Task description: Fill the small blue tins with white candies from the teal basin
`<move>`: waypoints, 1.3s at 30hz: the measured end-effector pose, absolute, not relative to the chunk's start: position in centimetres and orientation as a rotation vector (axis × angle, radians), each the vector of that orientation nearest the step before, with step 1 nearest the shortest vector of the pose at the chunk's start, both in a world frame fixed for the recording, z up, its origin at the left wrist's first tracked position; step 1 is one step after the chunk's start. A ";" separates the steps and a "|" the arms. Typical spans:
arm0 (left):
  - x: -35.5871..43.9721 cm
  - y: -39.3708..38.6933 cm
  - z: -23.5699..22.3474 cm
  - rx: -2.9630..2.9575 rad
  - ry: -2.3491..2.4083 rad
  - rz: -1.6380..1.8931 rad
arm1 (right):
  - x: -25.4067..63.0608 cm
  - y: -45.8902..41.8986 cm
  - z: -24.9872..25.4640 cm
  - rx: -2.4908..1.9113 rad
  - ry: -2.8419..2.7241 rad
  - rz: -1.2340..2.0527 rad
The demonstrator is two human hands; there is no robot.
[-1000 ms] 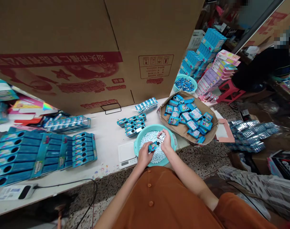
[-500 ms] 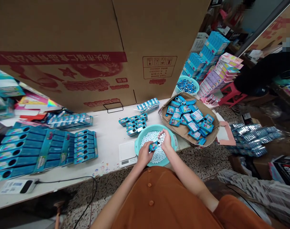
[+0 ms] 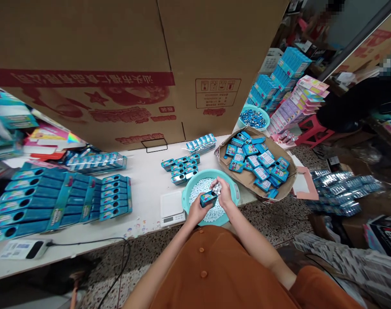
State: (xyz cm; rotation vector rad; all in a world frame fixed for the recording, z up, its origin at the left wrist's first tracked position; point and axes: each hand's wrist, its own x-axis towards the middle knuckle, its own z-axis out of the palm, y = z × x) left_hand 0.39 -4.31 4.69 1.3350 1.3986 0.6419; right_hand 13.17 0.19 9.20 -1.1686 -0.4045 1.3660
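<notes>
Teal candy tin (image 3: pixel 208 198) is lying across your left hand (image 3: pixel 197 212), fingers wrapping it, long axis running about 9-to-3 over the teal plastic basin (image 3: pixel 211 173). Its far end is pointing at 3 toward your right hand (image 3: pixel 225 193), which is sitting nearer that end, pinching white candies (image 3: pixel 217 188) at 1 o'clock.
</notes>
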 end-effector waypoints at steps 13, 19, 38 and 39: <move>0.5 -4.0 5.2 1.583 1.458 0.669 | 12.7 0.4 9.0 -1.236 -0.407 1.298; 0.5 -4.0 5.3 1.542 1.462 0.706 | 12.4 0.7 9.0 -1.268 -0.459 1.275; 0.8 -3.6 5.1 1.332 1.440 0.756 | 12.7 1.2 9.6 -1.204 -0.469 1.310; 0.8 -3.5 5.1 1.338 1.440 0.758 | 12.7 1.2 9.6 -1.192 -0.483 1.299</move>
